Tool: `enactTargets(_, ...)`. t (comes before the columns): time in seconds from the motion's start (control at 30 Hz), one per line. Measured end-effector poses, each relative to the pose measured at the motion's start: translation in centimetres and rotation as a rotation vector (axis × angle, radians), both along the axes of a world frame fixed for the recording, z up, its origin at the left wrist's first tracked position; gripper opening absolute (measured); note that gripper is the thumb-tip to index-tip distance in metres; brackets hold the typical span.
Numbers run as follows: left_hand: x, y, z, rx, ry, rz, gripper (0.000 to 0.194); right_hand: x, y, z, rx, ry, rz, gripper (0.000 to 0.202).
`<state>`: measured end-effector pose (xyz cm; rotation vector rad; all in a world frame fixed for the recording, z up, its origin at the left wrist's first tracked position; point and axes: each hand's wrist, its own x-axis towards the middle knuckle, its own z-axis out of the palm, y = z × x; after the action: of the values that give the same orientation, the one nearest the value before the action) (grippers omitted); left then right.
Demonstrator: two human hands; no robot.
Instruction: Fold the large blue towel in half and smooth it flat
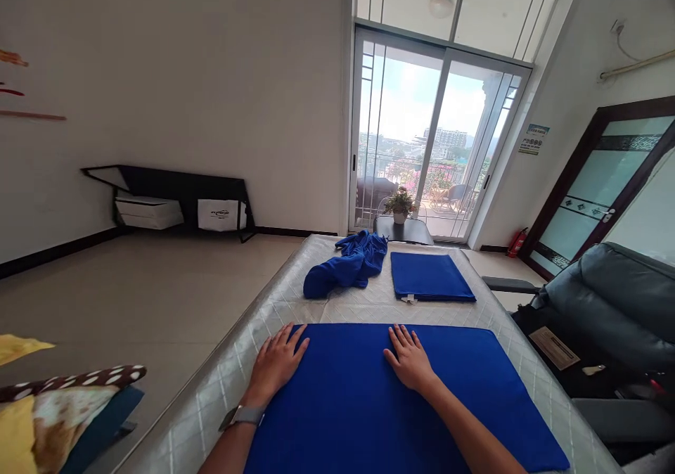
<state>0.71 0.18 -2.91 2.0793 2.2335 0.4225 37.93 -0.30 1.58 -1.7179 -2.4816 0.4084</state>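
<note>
A large blue cloth (363, 396) lies flat and smooth on a pale quilted mattress (211, 389). At its far left corner rests my left hand (278, 361), fingers spread, with a watch on the wrist. My right hand (410, 361) lies flat near the middle of the cloth's far edge, fingers apart, holding nothing. Beyond the cloth, a crumpled blue cloth (351, 266) sits on the left, and a neatly folded blue cloth (431, 277) with a small white tag lies on the right.
A dark armchair (622, 298) stands to the right of the mattress. Patterned fabrics (68, 418) are at the lower left. Past the far end is a small table (416, 233) with a potted plant (399, 207), before glass doors. A black rack (184, 186) is by the left wall.
</note>
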Motion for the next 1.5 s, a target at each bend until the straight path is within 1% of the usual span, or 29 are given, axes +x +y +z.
enactTargets(0.13,-0.2,0.2,-0.6,0.024,0.015,-0.003,0.06,9.4,0.1,-0.6,0.024,-0.09,-0.196,0.076)
enactTargets(0.23,-0.3,0.4,-0.9,0.046,0.027,0.0,0.059,15.9,0.2,-1.3,0.049,-0.146,-0.334,0.073)
enactTargets(0.3,-0.2,0.3,-0.8,0.045,0.031,0.0,0.06,19.5,0.4,-1.7,0.062,-0.179,-0.391,0.07)
enactTargets(0.37,0.0,0.2,-0.5,0.041,0.025,-0.001,0.06,22.4,0.8,-2.0,0.072,-0.2,-0.423,0.068)
enactTargets(0.43,0.2,0.0,0.0,0.039,0.013,0.002,0.059,24.6,1.3,-2.4,0.078,-0.203,-0.445,0.068)
enactTargets(0.53,0.7,-0.2,0.7,0.032,0.019,0.013,0.059,26.6,2.0,-3.2,0.095,-0.184,-0.454,0.069)
enactTargets(0.63,1.1,-0.2,1.0,0.027,0.026,0.023,0.059,27.4,2.3,-4.0,0.12,-0.159,-0.427,0.068)
enactTargets(0.73,1.1,-0.2,1.1,0.032,0.016,0.029,0.059,27.6,2.4,-4.5,0.144,-0.139,-0.392,0.067)
enactTargets(0.9,0.9,-0.3,0.9,0.025,-0.017,0.017,0.06,27.5,2.2,-4.6,0.156,-0.132,-0.443,0.071)
enactTargets(1.03,0.9,-0.2,0.7,0.06,-0.01,0.021,0.058,27.1,1.8,-4.1,0.181,-0.153,-0.482,0.069)
enactTargets(1.1,0.9,-0.2,0.5,0.07,-0.008,0.02,0.058,26.2,1.5,-3.6,0.224,-0.174,-0.498,0.067)
enactTargets(1.17,0.9,-0.2,0.4,0.071,-0.005,0.019,0.057,24.3,1.0,-2.7,0.27,-0.195,-0.488,0.064)
enactTargets(1.23,0.9,-0.2,0.4,0.071,-0.002,0.016,0.058,21.1,0.4,-1.4,0.289,-0.194,-0.426,0.062)
enactTargets(1.3,0.9,-0.3,0.4,0.066,0.0,0.008,0.059,16.7,-0.4,0.0,0.274,-0.149,-0.319,0.061)
enactTargets(1.4,0.8,-0.4,0.5,0.061,-0.002,0.002,0.059,8.7,-1.6,1.8,0.227,-0.022,-0.127,0.061)
enactTargets(1.5,0.8,-0.5,0.7,0.062,-0.005,0.001,0.058,0.7,-2.9,2.7,0.171,0.093,0.087,0.06)
